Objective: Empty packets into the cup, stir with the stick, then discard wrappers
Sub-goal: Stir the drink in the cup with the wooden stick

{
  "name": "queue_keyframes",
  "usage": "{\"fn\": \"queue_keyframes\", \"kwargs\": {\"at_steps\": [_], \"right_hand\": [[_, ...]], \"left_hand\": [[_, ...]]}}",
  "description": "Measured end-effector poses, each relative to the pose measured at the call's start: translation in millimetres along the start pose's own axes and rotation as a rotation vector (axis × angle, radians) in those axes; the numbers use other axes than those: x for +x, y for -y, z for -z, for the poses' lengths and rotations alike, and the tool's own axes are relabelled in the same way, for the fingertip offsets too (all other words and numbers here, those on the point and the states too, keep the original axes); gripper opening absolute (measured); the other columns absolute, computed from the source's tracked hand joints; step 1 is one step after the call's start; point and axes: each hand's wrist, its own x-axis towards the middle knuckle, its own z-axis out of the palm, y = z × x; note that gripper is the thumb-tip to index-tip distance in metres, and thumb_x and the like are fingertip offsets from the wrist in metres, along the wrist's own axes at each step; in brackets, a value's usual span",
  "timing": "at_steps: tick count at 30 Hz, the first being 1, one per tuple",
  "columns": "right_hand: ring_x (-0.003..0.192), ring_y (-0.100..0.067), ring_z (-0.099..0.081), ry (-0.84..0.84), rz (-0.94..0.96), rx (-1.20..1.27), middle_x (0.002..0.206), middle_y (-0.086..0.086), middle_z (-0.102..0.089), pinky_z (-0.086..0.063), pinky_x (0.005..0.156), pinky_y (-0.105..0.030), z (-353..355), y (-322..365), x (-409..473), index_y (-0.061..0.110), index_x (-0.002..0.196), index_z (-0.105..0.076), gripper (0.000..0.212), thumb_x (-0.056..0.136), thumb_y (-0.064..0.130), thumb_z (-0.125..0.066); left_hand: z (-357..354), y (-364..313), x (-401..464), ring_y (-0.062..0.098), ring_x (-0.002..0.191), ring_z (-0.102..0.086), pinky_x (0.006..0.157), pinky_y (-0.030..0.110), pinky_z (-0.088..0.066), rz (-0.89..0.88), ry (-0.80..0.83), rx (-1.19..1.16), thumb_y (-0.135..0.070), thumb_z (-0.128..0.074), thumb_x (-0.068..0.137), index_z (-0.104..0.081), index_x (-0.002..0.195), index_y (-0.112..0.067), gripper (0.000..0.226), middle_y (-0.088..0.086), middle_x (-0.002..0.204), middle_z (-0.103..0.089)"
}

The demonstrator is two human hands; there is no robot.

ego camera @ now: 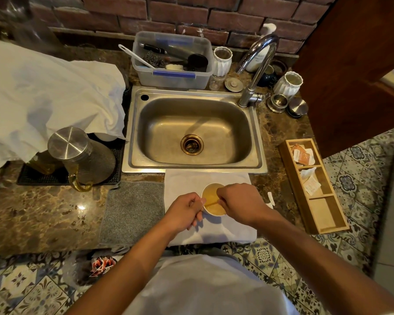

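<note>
A dark marble countertop ran below a red brick wall, and a stainless steel sink was set into it with its chrome faucet arching in from the right. A large white cloth lay heaped over the counter's left side, beside a glass pitcher with a steel lid on a black mat. Behind the sink stood a clear plastic tub of washing tools. To the right, a wooden organizer tray with three compartments held packets in its two far sections. In front of the sink a white towel lay next to a grey mat.

On that towel sat the white cup, filled with amber liquid. The left hand was curled closed against the cup's left side, fingers folded in; whether it gripped the cup wall could not be told. The right hand hovered over the cup's right rim, its fingers pinched shut on a thin stir stick that slanted down into the liquid. Torn white wrapper pieces lay on the counter just right of the towel.
</note>
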Motion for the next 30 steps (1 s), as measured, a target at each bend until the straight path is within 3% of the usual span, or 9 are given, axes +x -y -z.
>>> {"fn": "queue_keyframes", "kwargs": {"at_steps": [6,12,16,24,30], "right_hand": [[0.082,-0.027,-0.067,-0.110,-0.070,-0.012,0.093,-0.005,-0.072,-0.036,0.062,-0.028,2.6,-6.7,3.5,0.019,0.103,-0.067,0.026,0.102,0.037,-0.049],[0.067,-0.026,-0.053,0.087,-0.052,-0.036,0.076,-0.004,-0.061,-0.023,0.049,-0.026,11.2,5.6,-0.3,0.021,0.083,-0.062,0.017,0.089,0.036,-0.056],[0.067,-0.026,-0.052,0.156,-0.043,0.114,0.070,-0.002,-0.056,-0.027,0.053,-0.029,1.1,10.5,0.3,0.025,0.070,-0.051,0.021,0.088,0.034,-0.057],[0.077,-0.028,-0.067,-0.140,-0.042,-0.023,0.087,-0.004,-0.071,-0.034,0.060,-0.029,-4.8,3.7,4.1,0.019,0.097,-0.069,0.025,0.098,0.036,-0.050],[0.069,-0.027,-0.061,0.046,-0.073,0.036,0.077,-0.006,-0.066,-0.040,0.058,-0.029,-5.3,6.1,-2.6,0.020,0.081,-0.063,0.019,0.090,0.035,-0.056]], "left_hand": [[-0.2,2.3,0.7,0.014,0.047,-0.047,0.043,0.027,-0.036,0.005,-0.002,-0.017,-0.026,-0.055,0.103,-0.059,0.084,-0.006,0.028,0.003,0.059,-0.062],[-0.3,3.3,1.8,0.014,0.048,-0.048,0.043,0.027,-0.038,-0.005,-0.006,-0.002,-0.026,-0.055,0.103,-0.060,0.084,-0.004,0.029,0.004,0.060,-0.063],[-0.1,3.4,1.7,0.014,0.048,-0.049,0.044,0.026,-0.038,-0.004,0.000,0.002,-0.028,-0.055,0.103,-0.060,0.085,-0.003,0.031,0.004,0.061,-0.063],[0.0,1.0,0.0,0.011,0.045,-0.048,0.044,0.028,-0.038,-0.005,0.002,-0.002,-0.026,-0.054,0.103,-0.060,0.084,-0.006,0.028,0.002,0.059,-0.062],[-0.7,0.1,-0.5,0.011,0.045,-0.049,0.044,0.027,-0.038,-0.003,-0.001,-0.006,-0.026,-0.053,0.103,-0.060,0.086,-0.004,0.029,0.004,0.060,-0.062]]}}
